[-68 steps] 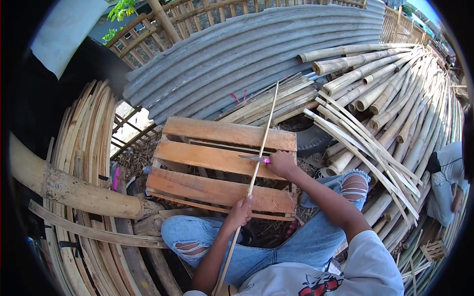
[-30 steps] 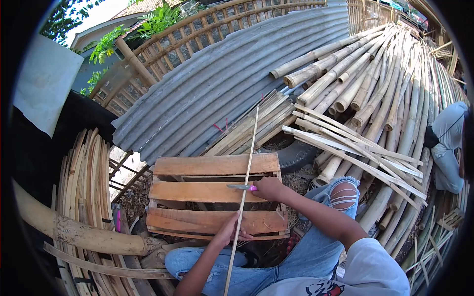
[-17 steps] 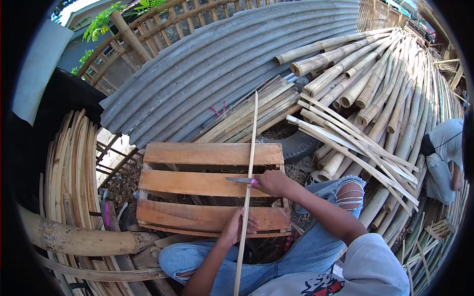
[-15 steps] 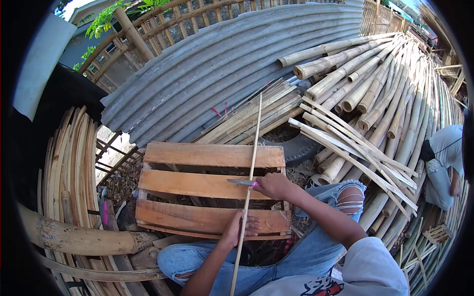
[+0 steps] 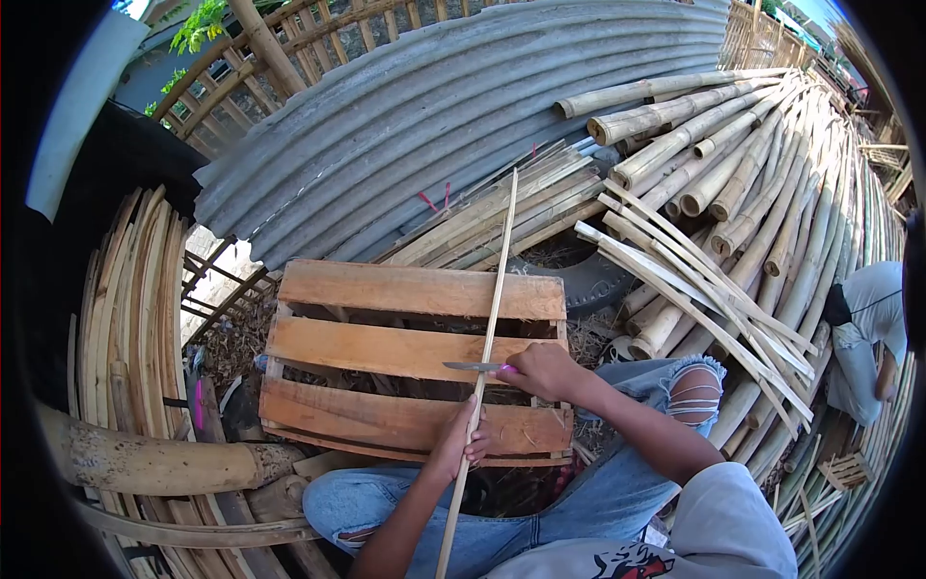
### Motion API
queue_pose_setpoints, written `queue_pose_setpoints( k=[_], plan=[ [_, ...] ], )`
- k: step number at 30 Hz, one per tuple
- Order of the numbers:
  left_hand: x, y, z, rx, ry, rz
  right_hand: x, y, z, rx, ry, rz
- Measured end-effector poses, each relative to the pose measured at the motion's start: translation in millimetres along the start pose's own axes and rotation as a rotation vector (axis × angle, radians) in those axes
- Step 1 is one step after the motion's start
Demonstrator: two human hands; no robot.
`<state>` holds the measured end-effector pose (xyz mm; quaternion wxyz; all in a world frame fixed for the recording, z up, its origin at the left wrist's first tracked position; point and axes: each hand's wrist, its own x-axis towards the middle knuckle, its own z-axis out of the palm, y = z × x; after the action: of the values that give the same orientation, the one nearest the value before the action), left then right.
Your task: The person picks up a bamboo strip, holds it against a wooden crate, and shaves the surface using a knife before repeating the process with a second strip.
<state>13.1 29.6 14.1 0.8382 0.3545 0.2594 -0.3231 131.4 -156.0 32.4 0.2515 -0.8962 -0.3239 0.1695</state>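
Note:
My left hand is closed around a long, thin bamboo strip, fingers curled at its right side. The strip runs from my lap up past the far side of a low wooden slatted crate. In my right hand is a knife with a bright pink part at the handle. Its blade points left and lies across the strip, above the crate's middle slat. My fist hides most of the handle. Both hands are over the crate, the right one farther from me.
Split bamboo strips rest on stacked bamboo poles at right. More strips stand at left beside a thick bamboo pole. Corrugated sheeting lies behind, with a tire nearby. Another person is at far right.
My right hand and the knife have come slightly nearer to me along the strip. My left fingers, more stretched out before, are now curled. The whole view has shifted a little.

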Motion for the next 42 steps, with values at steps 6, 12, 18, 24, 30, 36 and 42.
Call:
queue_pose_setpoints(
  k=[6, 12, 18, 24, 30, 36, 42],
  plan=[
    [9.5, -6.7, -3.7, 0.183, 0.119, 0.134, 19.2, 40.8, 19.4, 0.080, 0.206, 0.047],
    [11.4, -4.4, -4.6, 0.375, 0.155, 0.184, -6.6, -0.1, 27.0, -0.098, 0.127, -0.140],
    [7.8, -6.6, 10.8, 0.728, 0.342, 0.264, 20.9, 36.7, 20.1, -0.168, 0.331, 0.147],
    [-2.4, 3.5, 4.6, 0.504, 0.205, 0.145, -0.5, 9.1, 42.4, -0.094, 0.168, -0.111],
    [-2.8, 0.7, 9.7, 0.519, 0.222, 0.152, 29.5, 57.2, 7.7, -0.167, 0.347, 0.238],
    [-1.4, -4.7, -0.8, 0.601, 0.265, 0.183, -2.8, 13.5, 47.1, -0.130, 0.165, -0.177],
    [-1.0, -3.5, 8.5, 0.552, 0.238, 0.221, 24.2, 43.0, 12.5, -0.159, 0.302, 0.183]
  ],
)
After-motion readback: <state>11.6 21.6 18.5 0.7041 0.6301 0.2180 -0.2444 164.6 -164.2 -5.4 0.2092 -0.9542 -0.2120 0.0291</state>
